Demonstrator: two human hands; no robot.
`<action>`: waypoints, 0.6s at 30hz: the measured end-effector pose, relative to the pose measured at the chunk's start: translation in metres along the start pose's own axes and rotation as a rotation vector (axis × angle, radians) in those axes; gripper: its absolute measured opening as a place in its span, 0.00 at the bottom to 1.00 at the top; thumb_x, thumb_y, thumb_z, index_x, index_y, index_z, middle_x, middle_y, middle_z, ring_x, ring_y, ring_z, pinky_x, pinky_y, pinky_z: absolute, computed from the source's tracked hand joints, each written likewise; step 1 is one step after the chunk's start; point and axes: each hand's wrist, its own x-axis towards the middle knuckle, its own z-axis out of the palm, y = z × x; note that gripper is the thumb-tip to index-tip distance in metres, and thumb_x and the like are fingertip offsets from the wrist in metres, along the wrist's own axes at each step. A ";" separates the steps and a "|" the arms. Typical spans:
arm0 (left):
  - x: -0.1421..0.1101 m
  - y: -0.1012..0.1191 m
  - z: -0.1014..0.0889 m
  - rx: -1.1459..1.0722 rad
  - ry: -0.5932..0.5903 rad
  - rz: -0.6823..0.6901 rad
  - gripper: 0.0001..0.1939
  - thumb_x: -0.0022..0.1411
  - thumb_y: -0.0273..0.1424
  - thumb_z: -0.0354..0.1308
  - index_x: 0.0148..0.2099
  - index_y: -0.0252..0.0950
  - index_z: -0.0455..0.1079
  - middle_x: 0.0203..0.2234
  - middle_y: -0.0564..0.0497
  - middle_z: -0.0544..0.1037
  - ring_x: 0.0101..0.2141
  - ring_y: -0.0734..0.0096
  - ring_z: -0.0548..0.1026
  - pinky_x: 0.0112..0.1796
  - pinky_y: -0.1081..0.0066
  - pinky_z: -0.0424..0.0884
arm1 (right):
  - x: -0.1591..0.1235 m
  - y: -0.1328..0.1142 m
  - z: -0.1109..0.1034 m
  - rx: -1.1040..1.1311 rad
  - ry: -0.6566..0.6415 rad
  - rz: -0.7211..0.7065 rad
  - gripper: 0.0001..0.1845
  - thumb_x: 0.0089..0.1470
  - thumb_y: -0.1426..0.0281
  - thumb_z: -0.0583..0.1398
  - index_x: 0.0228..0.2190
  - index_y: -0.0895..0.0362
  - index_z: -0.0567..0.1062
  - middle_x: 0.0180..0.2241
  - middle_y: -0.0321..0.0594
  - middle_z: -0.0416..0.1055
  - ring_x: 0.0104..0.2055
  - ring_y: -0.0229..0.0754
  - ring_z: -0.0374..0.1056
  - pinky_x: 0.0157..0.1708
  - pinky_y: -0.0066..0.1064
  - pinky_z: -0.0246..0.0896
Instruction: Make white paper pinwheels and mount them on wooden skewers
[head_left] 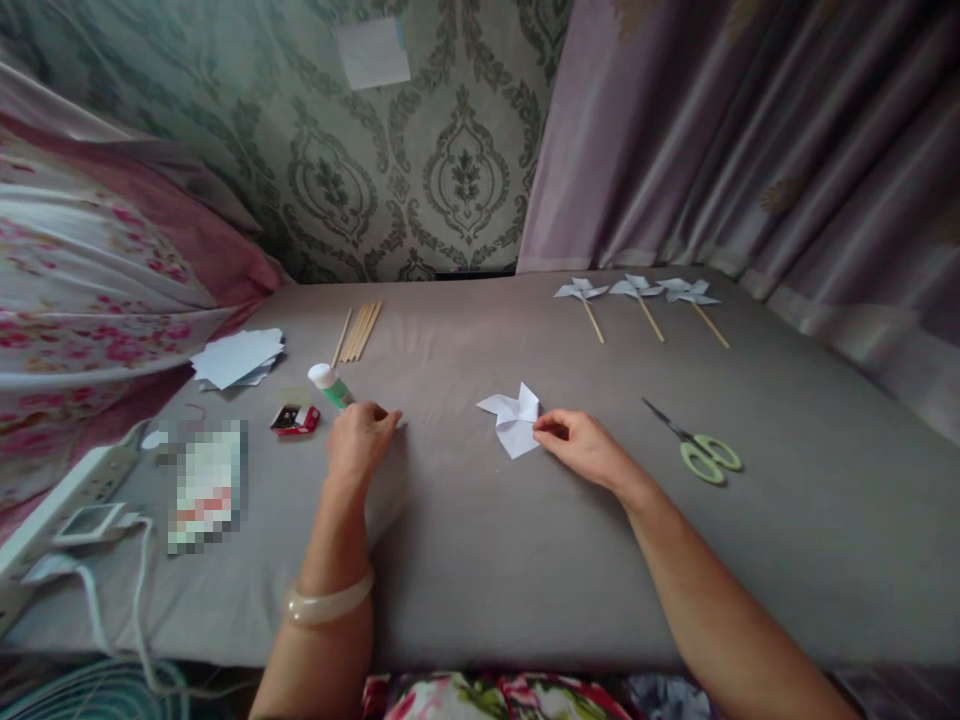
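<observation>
My left hand [358,440] is closed around the lower end of a green glue stick [330,385] with a white cap, which lies tilted on the grey cloth. My right hand [581,447] pinches the right edge of a white folded paper pinwheel head [514,418] that rests flat on the cloth near the middle. A pale bangle [328,603] sits on my left wrist.
Three finished paper pinwheels on sticks [637,298] lie at the back right. Green-handled scissors [697,450] lie to the right. Wooden sticks [360,330], a stack of white paper [238,358], a small red box [295,419] and a power strip [67,500] are on the left.
</observation>
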 end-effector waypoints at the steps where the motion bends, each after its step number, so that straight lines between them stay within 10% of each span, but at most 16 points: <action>1: -0.001 0.005 0.002 -0.050 -0.005 0.057 0.14 0.56 0.39 0.56 0.31 0.34 0.76 0.28 0.41 0.79 0.32 0.57 0.76 0.31 0.67 0.67 | -0.001 0.000 -0.001 -0.054 0.002 -0.006 0.06 0.49 0.71 0.61 0.31 0.56 0.78 0.32 0.41 0.78 0.34 0.43 0.71 0.36 0.33 0.61; 7: -0.020 0.045 0.030 -0.319 -0.096 0.435 0.12 0.59 0.37 0.55 0.35 0.35 0.75 0.27 0.48 0.79 0.28 0.68 0.74 0.32 0.72 0.67 | -0.006 -0.008 -0.004 -0.279 0.021 -0.073 0.06 0.52 0.73 0.60 0.33 0.57 0.77 0.33 0.41 0.77 0.35 0.41 0.71 0.38 0.31 0.61; 18: -0.029 0.082 0.063 -0.136 -0.204 1.022 0.08 0.62 0.25 0.53 0.41 0.35 0.74 0.40 0.47 0.78 0.44 0.62 0.72 0.46 0.66 0.69 | -0.014 -0.011 0.011 -0.450 -0.051 -0.336 0.14 0.49 0.70 0.66 0.39 0.57 0.74 0.43 0.43 0.73 0.47 0.47 0.65 0.48 0.37 0.59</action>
